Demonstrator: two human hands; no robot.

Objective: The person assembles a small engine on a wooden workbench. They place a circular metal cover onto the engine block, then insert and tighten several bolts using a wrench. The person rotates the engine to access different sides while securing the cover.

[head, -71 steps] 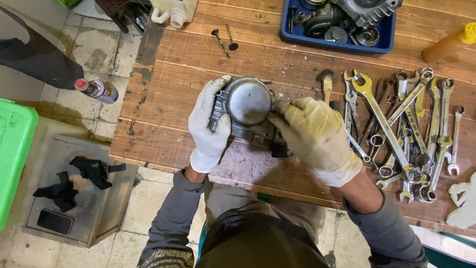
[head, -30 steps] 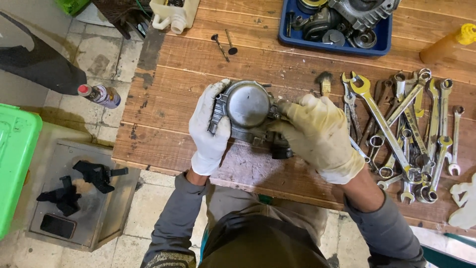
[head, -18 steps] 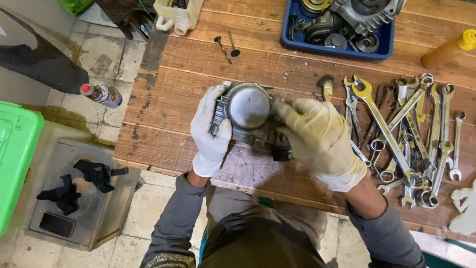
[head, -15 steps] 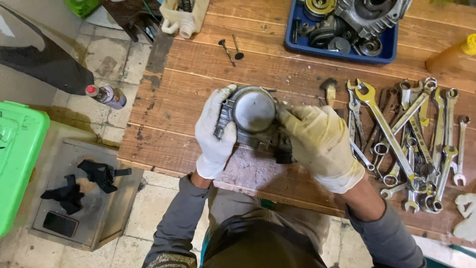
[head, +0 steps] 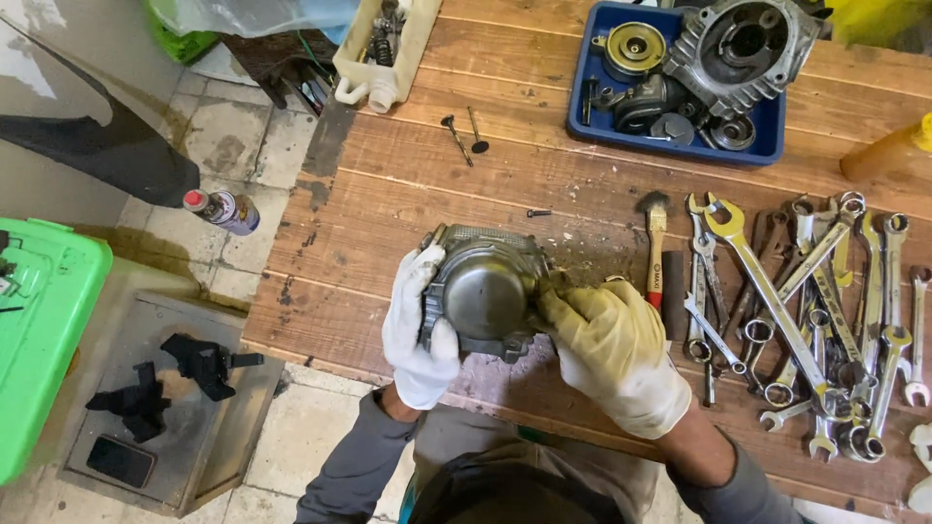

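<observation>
Head view: the left hand (head: 419, 335), in a white fabric glove, is curling around the left flank of a round grey metal engine cover with a domed centre and ribbed rim (head: 482, 294), thumb lying across its lower edge, fingers wrapping behind. The right hand (head: 614, 351), in a yellowish rubber glove, is closing on the cover's right side, wrist bent inward, forearm running down to the lower right. Both hands are gripping the cover, which is sitting just above the near edge of the brown plank workbench (head: 408, 184); whether it is touching the wood cannot be told. A small wooden-handled hammer (head: 656, 245) is lying just beside the right hand. A spread of steel spanners (head: 786, 311) is lying further right. A blue plastic tray of engine parts (head: 582, 116) is resting at the far edge, well apart.
</observation>
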